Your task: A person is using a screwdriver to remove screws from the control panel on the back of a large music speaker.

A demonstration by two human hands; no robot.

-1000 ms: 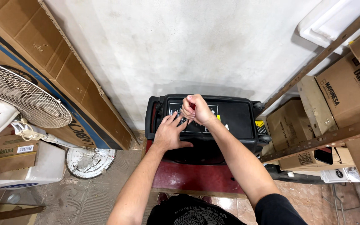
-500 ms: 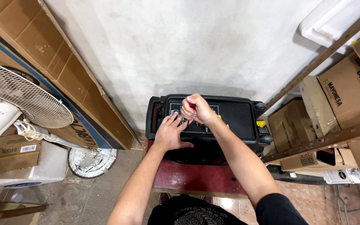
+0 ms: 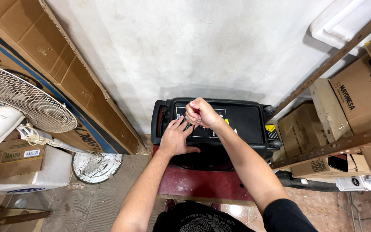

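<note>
Head view: left hand (image 3: 174, 139) lies open, fingers spread flat on the black speaker's top panel (image 3: 241, 118). Right hand (image 3: 200, 112) is fisted above the panel; what it pinches cannot be told. Judged a control-panel adjustment in progress, needing the left hand's steady bracing.

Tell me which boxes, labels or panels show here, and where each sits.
Control panel: black with white markings, atop the black speaker, under both hands.
Flattened carton: brown, blue-edged, leaning left.
Cardboard boxes: brown, printed, on right shelves.
Small box: brown, white sticker, lower left.
</note>
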